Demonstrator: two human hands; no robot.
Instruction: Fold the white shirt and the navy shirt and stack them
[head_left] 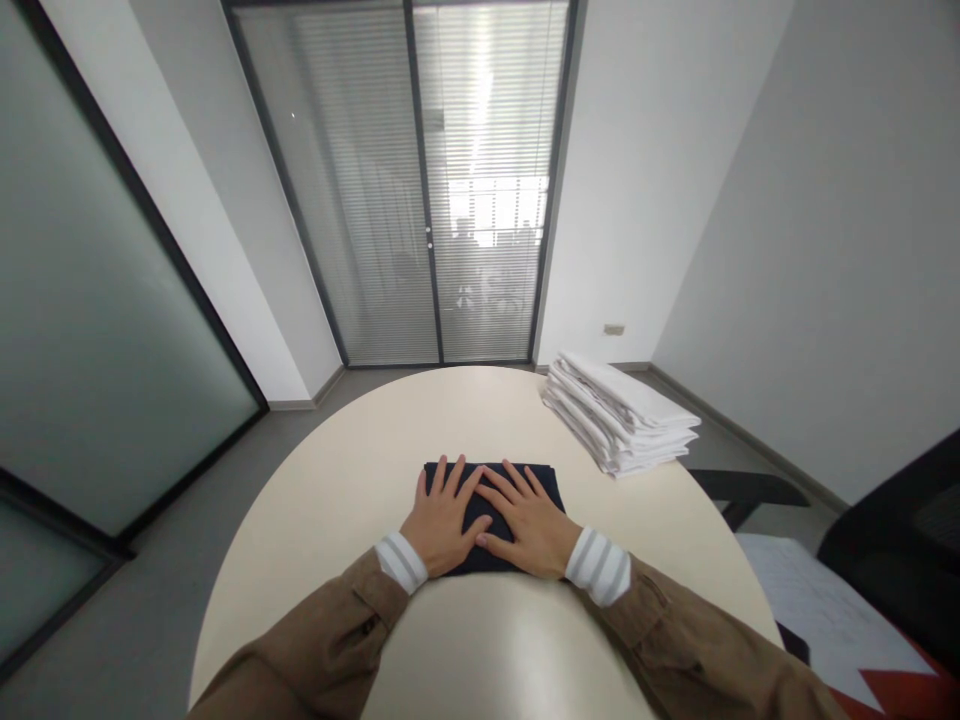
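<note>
A dark navy folded cloth (pixel 491 550) lies flat on the round cream table (pixel 322 500), squarely in front of me. Both palms rest on top of it. My left hand (pixel 444 515) covers its left half, fingers spread and pointing away from me. Across the right half lies my right hand (pixel 529 520), also spread. The thumbs meet or nearly meet near the middle, and the index fingertips come close together. Much of the cloth is hidden under the hands; its far edge and a patch between the palms show.
A stack of folded white cloths (pixel 619 410) stands at the table's back right edge. A black chair (pixel 900 540) with an armrest is on the right, with white and red items on its seat. Behind the table are glass panels with blinds (pixel 480 180) and white walls.
</note>
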